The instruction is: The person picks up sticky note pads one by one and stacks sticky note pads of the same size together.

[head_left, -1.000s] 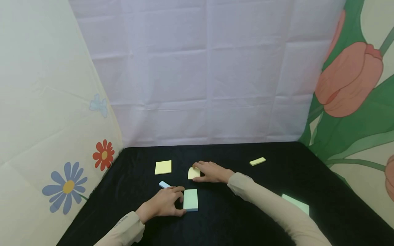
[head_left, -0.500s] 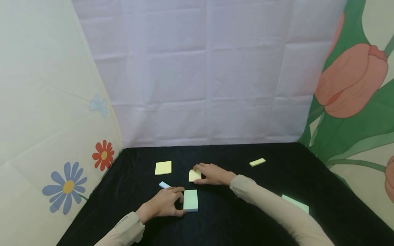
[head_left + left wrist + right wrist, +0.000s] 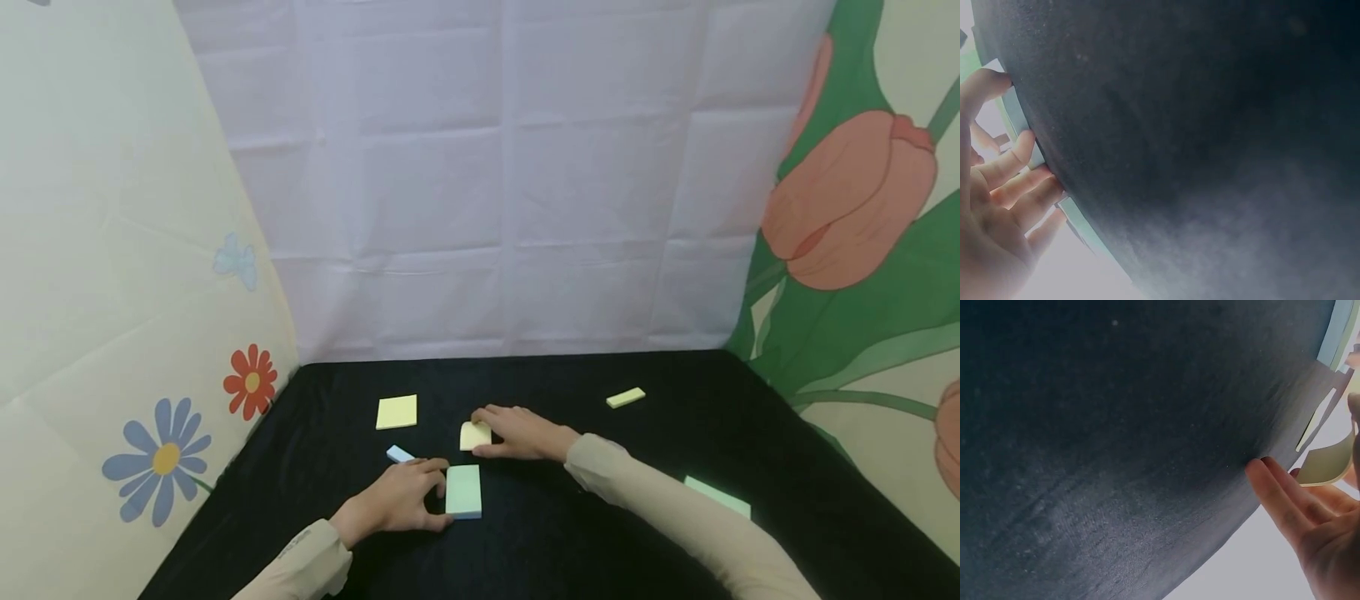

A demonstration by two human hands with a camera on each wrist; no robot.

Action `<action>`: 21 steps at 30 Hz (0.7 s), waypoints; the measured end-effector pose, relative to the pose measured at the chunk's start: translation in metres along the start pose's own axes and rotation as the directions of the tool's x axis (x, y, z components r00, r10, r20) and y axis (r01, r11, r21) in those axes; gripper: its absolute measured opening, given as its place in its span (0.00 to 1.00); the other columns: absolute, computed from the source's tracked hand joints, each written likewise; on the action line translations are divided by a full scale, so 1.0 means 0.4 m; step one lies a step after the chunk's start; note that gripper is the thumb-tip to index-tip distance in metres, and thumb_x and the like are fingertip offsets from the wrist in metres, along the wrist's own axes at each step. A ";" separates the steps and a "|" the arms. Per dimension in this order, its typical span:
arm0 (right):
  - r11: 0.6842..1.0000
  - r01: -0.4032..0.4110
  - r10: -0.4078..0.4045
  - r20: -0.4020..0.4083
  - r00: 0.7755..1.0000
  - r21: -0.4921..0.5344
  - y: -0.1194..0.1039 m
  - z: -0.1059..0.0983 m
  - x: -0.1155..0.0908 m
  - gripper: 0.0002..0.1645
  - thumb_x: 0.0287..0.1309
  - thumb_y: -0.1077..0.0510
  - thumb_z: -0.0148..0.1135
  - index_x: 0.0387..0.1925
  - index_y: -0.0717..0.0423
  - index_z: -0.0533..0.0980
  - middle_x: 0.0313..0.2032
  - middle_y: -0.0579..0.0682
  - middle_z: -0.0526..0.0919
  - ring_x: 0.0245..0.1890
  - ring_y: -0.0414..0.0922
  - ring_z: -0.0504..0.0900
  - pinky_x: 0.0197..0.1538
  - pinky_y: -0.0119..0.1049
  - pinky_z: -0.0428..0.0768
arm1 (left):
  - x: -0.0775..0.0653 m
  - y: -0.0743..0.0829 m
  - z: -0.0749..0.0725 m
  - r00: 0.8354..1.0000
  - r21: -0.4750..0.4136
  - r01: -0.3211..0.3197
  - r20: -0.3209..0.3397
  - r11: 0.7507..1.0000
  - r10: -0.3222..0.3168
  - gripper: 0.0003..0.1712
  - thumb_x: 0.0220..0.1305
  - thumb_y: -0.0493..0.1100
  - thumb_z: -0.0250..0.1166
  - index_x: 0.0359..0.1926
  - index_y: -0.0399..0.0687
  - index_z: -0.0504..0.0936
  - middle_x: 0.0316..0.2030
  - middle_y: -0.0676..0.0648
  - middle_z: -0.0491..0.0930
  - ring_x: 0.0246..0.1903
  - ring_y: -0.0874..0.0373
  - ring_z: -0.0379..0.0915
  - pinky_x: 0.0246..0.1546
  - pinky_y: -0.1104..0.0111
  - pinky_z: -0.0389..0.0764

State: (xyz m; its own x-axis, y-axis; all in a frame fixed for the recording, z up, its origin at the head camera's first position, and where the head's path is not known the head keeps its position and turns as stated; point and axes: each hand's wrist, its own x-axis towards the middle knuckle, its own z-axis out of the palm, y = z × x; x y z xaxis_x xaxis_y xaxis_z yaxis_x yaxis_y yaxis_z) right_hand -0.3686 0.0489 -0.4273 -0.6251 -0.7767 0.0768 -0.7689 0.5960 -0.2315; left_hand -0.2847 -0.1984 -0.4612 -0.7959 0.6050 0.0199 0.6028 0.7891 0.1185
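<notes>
My left hand (image 3: pixel 402 495) grips the left side of a light green sticky note pad (image 3: pixel 463 490), thumb at its front corner and a finger at its back corner. A light blue layer shows under the green top, also along the pad's side (image 3: pixel 1015 112) in the left wrist view. Farther back, my right hand (image 3: pixel 525 434) pinches a small pale yellow sticky note (image 3: pixel 474 437) between thumb and finger. That note bends into a curve (image 3: pixel 1329 464) in the right wrist view. Behind my left hand lies a narrow light blue strip pad (image 3: pixel 399 454), partly hidden by the fingers.
On the black cloth (image 3: pixel 555 542), a square yellow sticky pad (image 3: pixel 396 412) lies at the back left and a narrow yellow strip pad (image 3: pixel 626 397) at the back right. A light green pad (image 3: pixel 717 497) is partly hidden behind my right forearm. A white cloth (image 3: pixel 495 183) hangs behind.
My right hand has come slightly nearer to me with the pale yellow note, closer to the green pad. The left hand has kept its place on the green pad.
</notes>
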 end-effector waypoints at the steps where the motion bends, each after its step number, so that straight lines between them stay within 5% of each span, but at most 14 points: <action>1: 1.000 -0.001 0.001 -0.001 1.000 0.001 -0.001 0.000 -0.001 0.32 0.66 0.36 0.57 0.61 0.52 0.70 0.50 0.47 0.77 0.35 0.38 0.73 0.40 0.33 0.73 | 0.000 0.000 0.000 1.000 0.001 0.000 0.000 1.000 0.000 0.20 0.58 0.68 0.64 0.33 0.59 0.80 0.60 0.47 0.76 0.54 0.50 0.75 0.53 0.57 0.76; 21: 0.999 -0.013 0.012 0.013 1.000 0.040 -0.009 0.005 -0.027 0.33 0.65 0.34 0.57 0.61 0.51 0.70 0.49 0.45 0.77 0.35 0.36 0.74 0.41 0.34 0.74 | -0.002 0.001 0.001 1.000 0.003 0.002 -0.003 1.000 -0.002 0.21 0.57 0.69 0.64 0.32 0.59 0.79 0.59 0.47 0.76 0.52 0.52 0.76 0.50 0.58 0.77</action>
State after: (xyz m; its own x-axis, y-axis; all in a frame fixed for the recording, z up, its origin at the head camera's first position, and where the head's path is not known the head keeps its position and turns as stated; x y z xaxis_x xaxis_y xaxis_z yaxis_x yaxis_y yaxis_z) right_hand -0.3590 0.0548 -0.4293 -0.6327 -0.7719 0.0619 -0.7550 0.5970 -0.2712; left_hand -0.2839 -0.1984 -0.4615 -0.7975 0.6029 0.0230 0.6011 0.7907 0.1161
